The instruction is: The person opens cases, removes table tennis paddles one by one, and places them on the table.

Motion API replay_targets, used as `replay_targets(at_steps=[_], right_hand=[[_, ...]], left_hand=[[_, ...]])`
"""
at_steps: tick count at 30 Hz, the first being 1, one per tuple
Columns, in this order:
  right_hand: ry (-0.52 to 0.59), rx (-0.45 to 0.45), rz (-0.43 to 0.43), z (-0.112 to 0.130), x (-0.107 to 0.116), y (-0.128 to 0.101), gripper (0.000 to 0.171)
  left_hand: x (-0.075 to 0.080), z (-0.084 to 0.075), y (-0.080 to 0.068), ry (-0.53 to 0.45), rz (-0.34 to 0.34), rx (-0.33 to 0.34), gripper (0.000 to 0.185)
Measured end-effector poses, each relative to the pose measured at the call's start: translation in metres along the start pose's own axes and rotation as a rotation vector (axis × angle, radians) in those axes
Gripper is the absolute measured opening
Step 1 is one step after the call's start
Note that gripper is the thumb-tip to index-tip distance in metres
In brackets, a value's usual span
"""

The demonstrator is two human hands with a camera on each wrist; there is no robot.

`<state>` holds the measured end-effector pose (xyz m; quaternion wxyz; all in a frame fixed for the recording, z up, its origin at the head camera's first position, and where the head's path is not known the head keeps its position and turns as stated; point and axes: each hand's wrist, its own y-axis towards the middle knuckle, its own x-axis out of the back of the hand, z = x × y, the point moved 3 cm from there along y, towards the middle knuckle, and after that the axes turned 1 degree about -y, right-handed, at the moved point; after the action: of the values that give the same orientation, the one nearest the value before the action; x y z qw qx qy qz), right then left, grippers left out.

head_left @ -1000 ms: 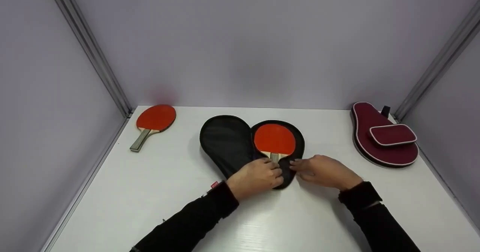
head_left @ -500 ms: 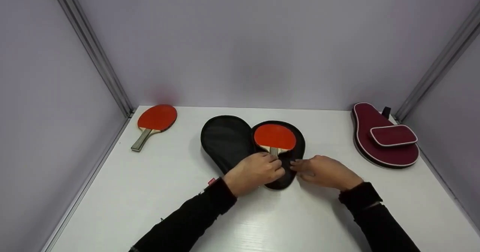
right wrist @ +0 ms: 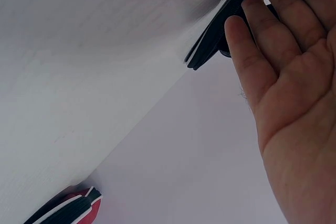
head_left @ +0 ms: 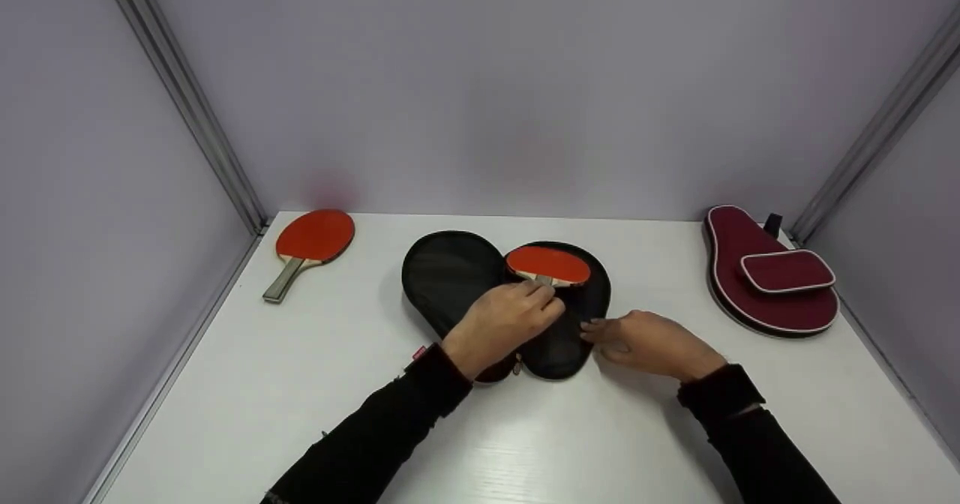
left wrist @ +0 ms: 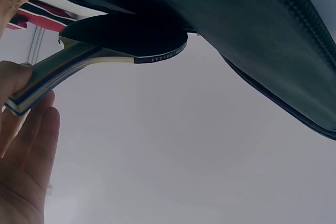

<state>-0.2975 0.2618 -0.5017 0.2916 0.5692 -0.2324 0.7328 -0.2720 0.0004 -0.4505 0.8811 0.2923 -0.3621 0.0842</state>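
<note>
— What surrounds the white bench [head_left: 300, 384]?
— Plain pale lilac-grey walls [head_left: 480, 91] on three sides, with metal corner posts [head_left: 180, 95] at left and right. Soft, even light, faint shadows.

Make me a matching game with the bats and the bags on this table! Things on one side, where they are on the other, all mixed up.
Things:
1. bat in the left hand
2. spare bat
3. black bag
4. dark red bag

Places or states:
A. zipped shut at the far right of the table
B. lying alone at the far left of the table
C. lying open in the middle
D. tilted up off the open bag, gripped by its handle

Pairs: 1-D, 2-B, 3-C, 4-A
</note>
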Motion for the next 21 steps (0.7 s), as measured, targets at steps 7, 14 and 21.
replay_targets(at_steps=[7, 14, 21], right_hand=[[-0.008, 0.007, -0.011, 0.001, 0.000, -0.001, 0.039], [-0.022, 0.012, -0.003, 0.001, 0.001, -0.001, 0.038], [-0.027, 0.034, -0.016, 0.002, 0.001, -0.002, 0.037]], left_hand=[[-0.004, 0.013, 0.001, 0.023, 0.019, 0.088, 0.020], [-0.004, 0.029, 0.000, 0.025, 0.016, 0.144, 0.027], [-0.003, 0.050, -0.004, -0.032, -0.043, 0.215, 0.029]])
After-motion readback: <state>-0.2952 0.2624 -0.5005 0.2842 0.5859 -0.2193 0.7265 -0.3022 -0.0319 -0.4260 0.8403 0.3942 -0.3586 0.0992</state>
